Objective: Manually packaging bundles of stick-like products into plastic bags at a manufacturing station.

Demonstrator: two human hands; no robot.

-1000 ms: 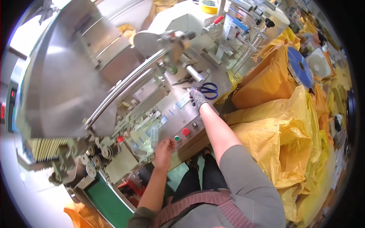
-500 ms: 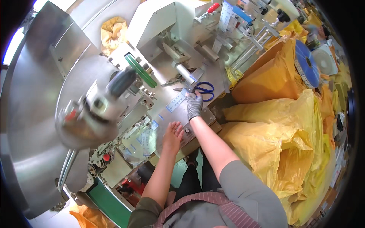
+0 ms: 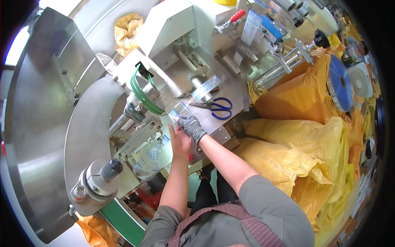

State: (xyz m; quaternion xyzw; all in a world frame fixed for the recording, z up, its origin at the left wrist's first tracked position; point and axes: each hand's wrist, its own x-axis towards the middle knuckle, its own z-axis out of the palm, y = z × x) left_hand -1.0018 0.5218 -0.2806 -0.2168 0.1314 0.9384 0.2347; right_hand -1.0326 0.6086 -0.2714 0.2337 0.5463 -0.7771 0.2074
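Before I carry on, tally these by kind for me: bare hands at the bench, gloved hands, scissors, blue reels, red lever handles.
Bare left hand: 1
Gloved right hand: 1
Scissors, with blue handles: 1 pair
Blue reel: 1
Red lever handle: 1
Total: 5

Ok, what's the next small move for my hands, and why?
I'd probably bring the left hand's thumb in to steady the printed film: the gloved right hand seems to pinch it at the fingertips, and the left is close by with its thumb spread.
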